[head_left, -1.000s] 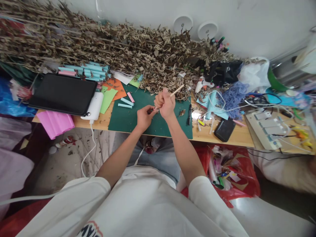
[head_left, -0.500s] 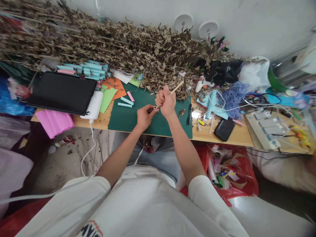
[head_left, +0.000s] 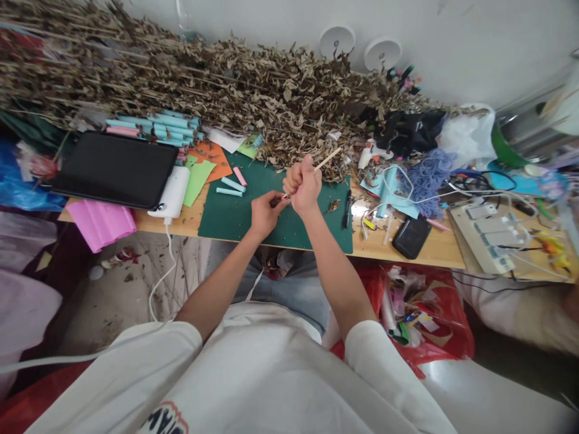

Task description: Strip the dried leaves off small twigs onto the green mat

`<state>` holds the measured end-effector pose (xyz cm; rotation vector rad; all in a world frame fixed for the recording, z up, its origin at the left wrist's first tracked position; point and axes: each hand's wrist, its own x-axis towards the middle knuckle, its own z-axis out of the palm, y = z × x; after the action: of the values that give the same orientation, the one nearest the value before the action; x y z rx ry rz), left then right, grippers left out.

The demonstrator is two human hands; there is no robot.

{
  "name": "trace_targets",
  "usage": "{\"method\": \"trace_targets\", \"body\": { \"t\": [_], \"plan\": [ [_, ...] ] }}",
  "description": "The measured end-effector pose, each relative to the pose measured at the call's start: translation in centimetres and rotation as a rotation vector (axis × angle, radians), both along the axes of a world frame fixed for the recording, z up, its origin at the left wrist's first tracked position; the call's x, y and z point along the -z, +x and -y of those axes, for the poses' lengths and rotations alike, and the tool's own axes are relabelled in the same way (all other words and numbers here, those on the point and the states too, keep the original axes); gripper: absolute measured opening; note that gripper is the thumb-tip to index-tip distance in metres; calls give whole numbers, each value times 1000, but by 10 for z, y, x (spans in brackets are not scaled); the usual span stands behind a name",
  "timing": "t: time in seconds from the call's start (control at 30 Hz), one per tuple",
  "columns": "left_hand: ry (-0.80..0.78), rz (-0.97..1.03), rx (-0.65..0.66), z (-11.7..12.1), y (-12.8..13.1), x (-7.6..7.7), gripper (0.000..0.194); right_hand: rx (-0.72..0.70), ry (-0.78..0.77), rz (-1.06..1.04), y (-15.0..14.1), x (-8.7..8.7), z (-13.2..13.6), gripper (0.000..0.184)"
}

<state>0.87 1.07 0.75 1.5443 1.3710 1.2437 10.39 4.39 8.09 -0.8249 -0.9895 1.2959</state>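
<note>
- Right hand (head_left: 304,185)'s in a fist round a wooden stick (head_left: 329,158); left hand (head_left: 266,215)'s pinching a small piece (head_left: 284,196) right beside it, too tiny to make out.
- Looks like fine work where stick meets piece; imo the next move calls for a steady left pinch.
- Room-wise: bare green mat (head_left: 224,223) either side of the hands, dry leaves (head_left: 289,108) crowding beyond, mat's near edge under the forearms.

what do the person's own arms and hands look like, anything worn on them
The left hand and right hand are bare, with no gloves, watch or bracelet in view. Both arms are uncovered below the loose short sleeves of a white fabric shirt, whose front bears dark lettering with a red outline.
</note>
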Motion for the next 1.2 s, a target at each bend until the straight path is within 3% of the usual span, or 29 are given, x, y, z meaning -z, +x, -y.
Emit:
{"method": "trace_targets", "body": {
  "t": [0.33,0.67,1.2],
  "plan": [
    [23,9,-7,0,0,4,11,-30,116,50,2,-6,6,67],
    [52,-9,-14,-1,-1,4,13,-18,119,-10,-3,3,4,67],
    [-16,21,-6,0,0,2,13,-8,52,34,-2,-5,5,70]
  ]
}}
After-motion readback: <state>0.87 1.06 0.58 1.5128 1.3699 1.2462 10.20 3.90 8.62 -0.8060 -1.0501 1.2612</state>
